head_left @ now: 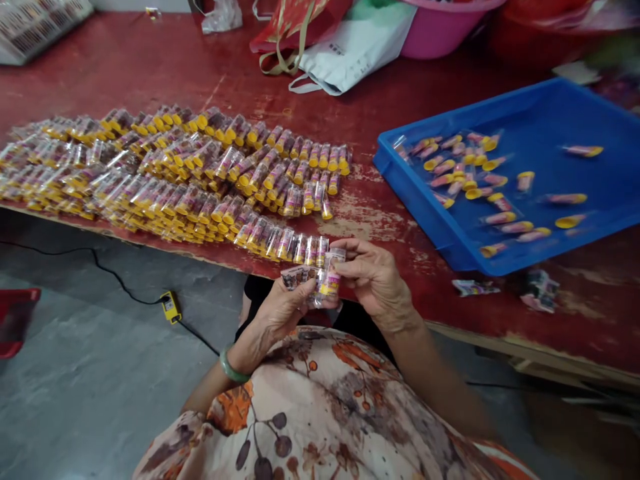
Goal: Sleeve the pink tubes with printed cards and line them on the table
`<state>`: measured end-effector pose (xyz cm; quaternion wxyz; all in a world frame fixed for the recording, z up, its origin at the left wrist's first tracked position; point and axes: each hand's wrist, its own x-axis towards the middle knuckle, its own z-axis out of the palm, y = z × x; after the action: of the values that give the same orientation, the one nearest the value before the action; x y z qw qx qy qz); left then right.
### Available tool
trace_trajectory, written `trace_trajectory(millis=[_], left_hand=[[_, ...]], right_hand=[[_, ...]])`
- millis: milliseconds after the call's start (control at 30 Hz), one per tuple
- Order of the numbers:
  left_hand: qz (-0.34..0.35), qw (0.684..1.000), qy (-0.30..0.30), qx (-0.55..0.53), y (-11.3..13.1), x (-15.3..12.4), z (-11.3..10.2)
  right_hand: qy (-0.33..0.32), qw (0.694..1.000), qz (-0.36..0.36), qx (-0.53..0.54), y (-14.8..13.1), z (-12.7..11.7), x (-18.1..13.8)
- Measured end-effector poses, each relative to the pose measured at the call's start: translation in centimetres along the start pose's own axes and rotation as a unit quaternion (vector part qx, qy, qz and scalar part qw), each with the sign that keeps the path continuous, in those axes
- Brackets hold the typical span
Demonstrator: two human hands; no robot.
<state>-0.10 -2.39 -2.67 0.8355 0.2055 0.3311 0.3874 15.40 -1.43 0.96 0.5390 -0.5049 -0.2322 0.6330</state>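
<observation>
In front of my body, at the table's near edge, both hands are closed on small clear plastic wrappers. My left hand (285, 303) pinches a few flat printed wrappers (299, 275) between thumb and fingers. With thumb and forefinger, my right hand (375, 277) grips the top of a small wrapped tube (330, 277) with a pink and yellow label, held upright against the wrappers. Just beyond my hands ends a row of similar wrapped tubes (285, 243), yellow ends towards me. Larger stacked rows (190, 153) of them spread leftward. What my hidden fingers touch cannot be seen.
A blue tray (415, 207) at the right holds several loose pink and yellow tubes (465, 170). Crumpled wrappers (540, 291) lie before it. Bags (355, 50) and a pink basin (440, 30) stand at the back. A cable with a yellow socket (171, 307) crosses the floor.
</observation>
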Motion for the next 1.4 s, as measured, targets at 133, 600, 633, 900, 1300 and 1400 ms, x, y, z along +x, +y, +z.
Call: trace_trajectory(millis=[133,600,633,900,1300,1400], left_hand=[[0.031,0.999,0.043,0.004,0.0,0.3,-0.4],[0.010,0.998,0.062,0.006,0.2,0.3,1.8],[0.012,0.998,0.065,0.006,0.2,0.3,1.9],[0.009,0.996,0.083,0.008,0.2,0.2,1.8],[0.016,0.998,0.065,-0.002,0.1,0.3,1.6],[0.003,0.998,0.058,0.002,0.1,0.2,1.6]], right_hand=[[0.024,0.998,-0.055,0.016,-0.1,-0.3,-0.3],[0.040,0.990,-0.127,-0.043,0.9,-0.2,-0.5],[0.041,0.989,-0.131,-0.046,0.9,-0.2,-0.5],[0.031,0.985,-0.158,-0.055,1.1,-0.2,-0.4],[0.047,0.987,-0.148,-0.051,1.3,-0.2,-0.3],[0.046,0.987,-0.146,-0.057,1.5,-0.3,-0.4]])
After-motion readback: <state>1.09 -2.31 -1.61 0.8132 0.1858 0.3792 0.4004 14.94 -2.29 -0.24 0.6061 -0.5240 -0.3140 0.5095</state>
